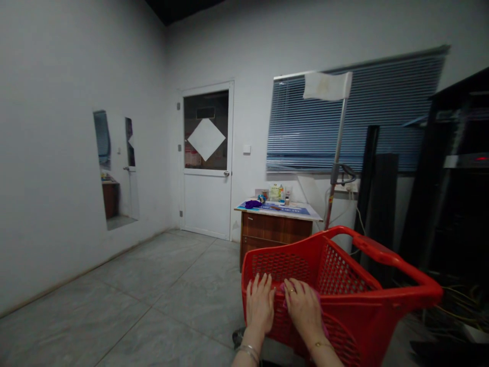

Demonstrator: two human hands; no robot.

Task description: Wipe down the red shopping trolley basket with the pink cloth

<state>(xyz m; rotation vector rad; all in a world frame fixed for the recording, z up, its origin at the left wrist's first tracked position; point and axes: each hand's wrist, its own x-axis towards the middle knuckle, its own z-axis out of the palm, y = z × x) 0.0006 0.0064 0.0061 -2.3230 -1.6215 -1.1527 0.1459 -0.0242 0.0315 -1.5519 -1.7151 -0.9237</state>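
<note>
A red plastic shopping cart (pixel 382 311) with mesh walls stands in front of me. My left hand (pixel 260 303) grips its near rim, with the fingers laid over the edge. Just to the right, my right hand (pixel 304 308) is closed on a pink cloth (pixel 324 318) and presses it against the same rim. Most of the cloth is hidden under the palm. The two hands are close together but apart.
Behind the cart is a wooden cabinet (pixel 275 227) with a purple cloth (pixel 252 204) and several bottles on top. A pole (pixel 338 142) with a white flag rises beside it. Dark racks (pixel 462 204) and cables stand at right. A white door (pixel 206 204) is in the back wall.
</note>
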